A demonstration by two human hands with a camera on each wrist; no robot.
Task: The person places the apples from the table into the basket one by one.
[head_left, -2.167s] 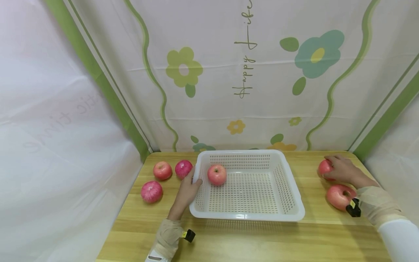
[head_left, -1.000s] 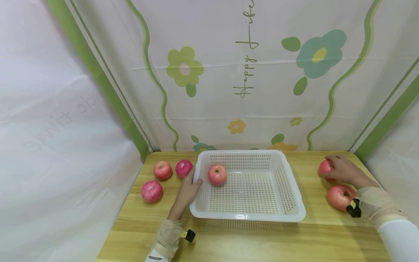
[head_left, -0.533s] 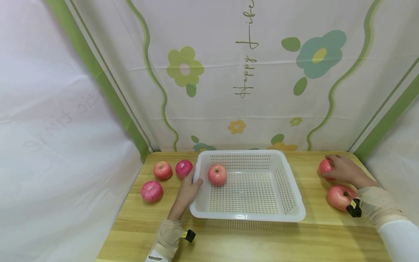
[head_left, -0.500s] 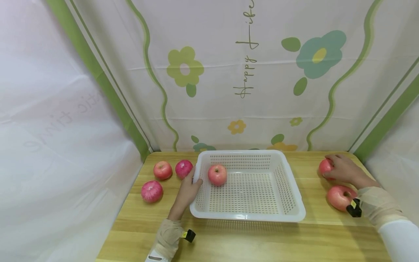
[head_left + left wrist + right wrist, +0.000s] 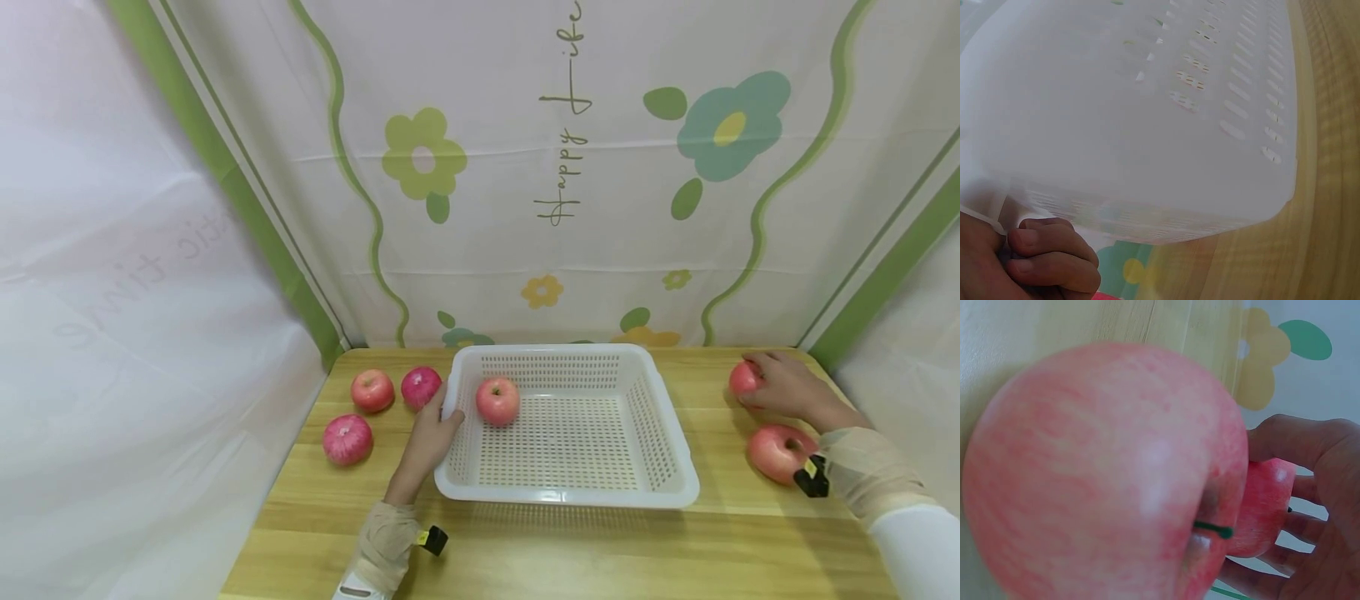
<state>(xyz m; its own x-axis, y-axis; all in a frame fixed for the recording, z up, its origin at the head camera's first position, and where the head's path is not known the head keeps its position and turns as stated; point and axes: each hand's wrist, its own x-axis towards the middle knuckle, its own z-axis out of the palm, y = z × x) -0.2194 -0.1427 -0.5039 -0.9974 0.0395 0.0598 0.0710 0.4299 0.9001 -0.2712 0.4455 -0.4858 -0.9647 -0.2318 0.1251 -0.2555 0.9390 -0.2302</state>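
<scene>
A white perforated basket [image 5: 570, 497] stands mid-table with one red apple [image 5: 497, 400] in its far left corner. My left hand [image 5: 431, 433] grips the basket's left rim; in the left wrist view its curled fingers [image 5: 1054, 256] sit under the basket's [image 5: 1147, 112] edge. At the far right my right hand [image 5: 783, 387] curls over a small red apple [image 5: 742, 377] on the table. In the right wrist view that hand [image 5: 1310, 450] wraps the small apple [image 5: 1266, 506], and a second, larger apple [image 5: 1104, 475] fills the foreground.
Three red apples [image 5: 372, 390] [image 5: 420, 386] [image 5: 347, 438] lie on the wooden table [image 5: 570, 550] left of the basket. The larger apple [image 5: 780, 452] sits near my right wrist. A flowered cloth backdrop [image 5: 570, 167] closes the back and sides.
The apple under my right hand has shifted very slightly up and left. My left hand, the basket and the other apples have not moved.
</scene>
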